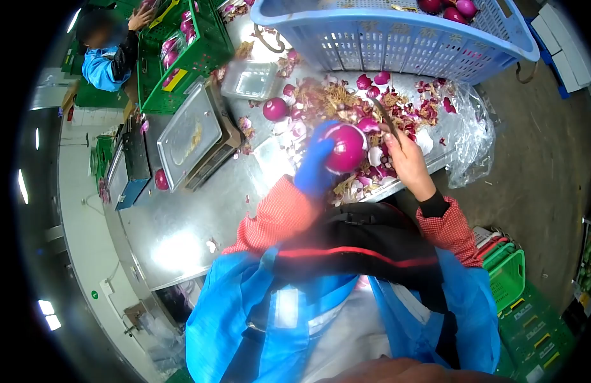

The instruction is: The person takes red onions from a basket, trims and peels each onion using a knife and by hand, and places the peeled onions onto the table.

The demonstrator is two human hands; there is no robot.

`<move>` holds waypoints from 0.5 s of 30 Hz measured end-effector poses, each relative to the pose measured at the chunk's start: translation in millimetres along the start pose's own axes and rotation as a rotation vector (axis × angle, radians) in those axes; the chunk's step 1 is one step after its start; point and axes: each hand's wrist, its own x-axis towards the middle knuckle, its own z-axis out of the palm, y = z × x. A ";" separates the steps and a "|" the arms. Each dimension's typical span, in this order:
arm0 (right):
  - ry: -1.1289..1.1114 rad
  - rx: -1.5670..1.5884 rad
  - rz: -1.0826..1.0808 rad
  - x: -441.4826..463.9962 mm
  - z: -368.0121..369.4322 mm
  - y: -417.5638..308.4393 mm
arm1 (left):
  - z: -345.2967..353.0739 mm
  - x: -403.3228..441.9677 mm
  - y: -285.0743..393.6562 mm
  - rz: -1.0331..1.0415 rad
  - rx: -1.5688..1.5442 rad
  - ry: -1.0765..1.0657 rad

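Note:
My left hand (316, 163), in a blue glove, grips a shiny red onion (346, 148) above the metal table. To its right, my bare right hand (407, 159) is closed around a knife (386, 115), its dark blade pointing up and away from me. Onion skins and dry root bits (404, 105) lie heaped under and beyond both hands. Another whole red onion (275, 109) rests on the table left of the heap, near a clear plastic tray (249, 80).
A blue basket (397, 45) with several red onions stands at the back. Left is a weighing scale (192, 137); behind it, a green crate (180, 64) of onions and another person (107, 57). Clear plastic film (471, 137) hangs at the table's right edge.

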 end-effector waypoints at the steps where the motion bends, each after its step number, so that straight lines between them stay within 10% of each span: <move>1: -0.033 0.068 -0.045 -4.6 1.2 -12.0 | -3.8 1.5 -0.9 -0.004 0.010 -0.004; 15: 0.201 -0.290 -0.572 -14.3 31.0 -22.5 | -16.2 16.1 -12.4 -0.134 -0.133 0.005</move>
